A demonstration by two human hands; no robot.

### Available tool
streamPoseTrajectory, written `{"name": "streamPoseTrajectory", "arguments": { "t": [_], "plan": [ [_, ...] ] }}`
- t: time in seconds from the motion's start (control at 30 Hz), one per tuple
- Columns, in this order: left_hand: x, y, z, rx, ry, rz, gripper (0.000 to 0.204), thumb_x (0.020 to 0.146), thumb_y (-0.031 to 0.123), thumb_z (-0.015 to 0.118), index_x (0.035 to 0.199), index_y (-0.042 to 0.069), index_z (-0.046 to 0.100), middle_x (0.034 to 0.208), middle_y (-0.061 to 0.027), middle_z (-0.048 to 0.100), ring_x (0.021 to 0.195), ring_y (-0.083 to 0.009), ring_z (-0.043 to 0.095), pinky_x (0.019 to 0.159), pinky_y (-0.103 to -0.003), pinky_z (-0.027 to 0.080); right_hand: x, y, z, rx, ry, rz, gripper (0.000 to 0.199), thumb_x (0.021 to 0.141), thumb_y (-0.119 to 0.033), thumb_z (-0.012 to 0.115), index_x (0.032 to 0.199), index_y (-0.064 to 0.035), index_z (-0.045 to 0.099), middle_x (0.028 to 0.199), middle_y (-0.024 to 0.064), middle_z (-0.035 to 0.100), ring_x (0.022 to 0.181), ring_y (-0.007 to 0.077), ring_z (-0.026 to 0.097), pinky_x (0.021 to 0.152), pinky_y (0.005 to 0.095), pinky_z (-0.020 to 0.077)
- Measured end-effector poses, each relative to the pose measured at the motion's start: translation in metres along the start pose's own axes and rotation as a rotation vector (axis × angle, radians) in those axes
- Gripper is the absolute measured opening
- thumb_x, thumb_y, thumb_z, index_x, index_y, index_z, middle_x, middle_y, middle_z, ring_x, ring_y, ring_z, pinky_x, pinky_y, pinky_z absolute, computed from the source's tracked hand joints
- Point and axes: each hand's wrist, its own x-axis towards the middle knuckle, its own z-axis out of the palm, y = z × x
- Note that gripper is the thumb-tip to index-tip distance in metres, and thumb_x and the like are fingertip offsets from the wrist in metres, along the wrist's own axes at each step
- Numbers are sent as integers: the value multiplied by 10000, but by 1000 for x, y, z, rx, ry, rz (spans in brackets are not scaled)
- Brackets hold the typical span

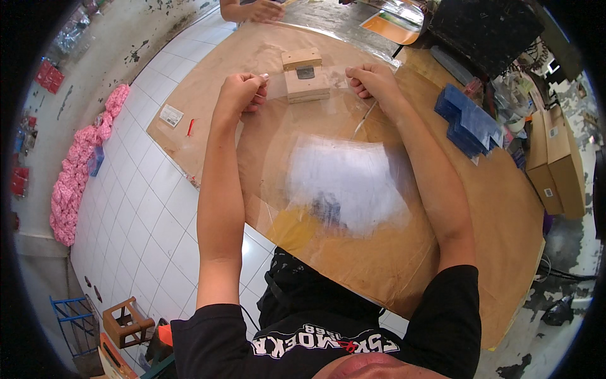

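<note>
My left hand (245,92) is closed in a pinch at the left of a wooden block (308,90). On the block's right, my right hand (370,82) is also closed, thumb against fingers. A clear plastic sheet (276,88) appears stretched between both hands, across the block; its edges are hard to make out. A dark flat piece (305,72) sits on the block's top, and a second wooden piece (302,58) stands just behind. Nearer my body, clear plastic sheets (347,183) lie on the brown table covering (492,221), shining with reflected light.
Another person's hand (264,11) rests at the far table edge. Blue folded pieces (464,120) lie at the right, before cardboard boxes (555,164). A small red tool (190,127) and a white label (171,115) lie at the left. A black box-like device (486,35) stands far right.
</note>
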Motion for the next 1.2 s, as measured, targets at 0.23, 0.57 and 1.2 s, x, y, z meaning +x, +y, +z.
{"name": "streamPoseTrajectory", "arguments": {
  "t": [0.23, 0.57, 1.2],
  "plan": [
    [-1, 1, 0, 20, 6, -3, 281, 859, 339, 639, 804, 63, 640, 703, -18, 613, 596, -101, 556, 522, -251, 442, 0, 1, 0, 11, 3, 10, 242, 855, -285, 658, 768, -60, 657, 696, -6, 583, 585, 62, 505, 535, 202, 421],
    [0, 1, -1, 15, -8, -8, 289, 857, 345, 640, 790, 63, 634, 710, -20, 613, 597, -105, 556, 529, -256, 446, 1, 2, 0, 14, 0, 6, 240, 853, -283, 661, 776, -56, 659, 704, -5, 581, 590, 65, 505, 538, 205, 422],
    [0, 6, -4, -134, 144, -39, 425, 881, 459, 596, 853, 37, 644, 713, -45, 629, 561, -115, 570, 492, -255, 450, 4, 2, -3, 48, 33, -1, 261, 849, -285, 671, 857, -25, 663, 723, 4, 584, 601, 74, 531, 538, 202, 435]
  ]
}}
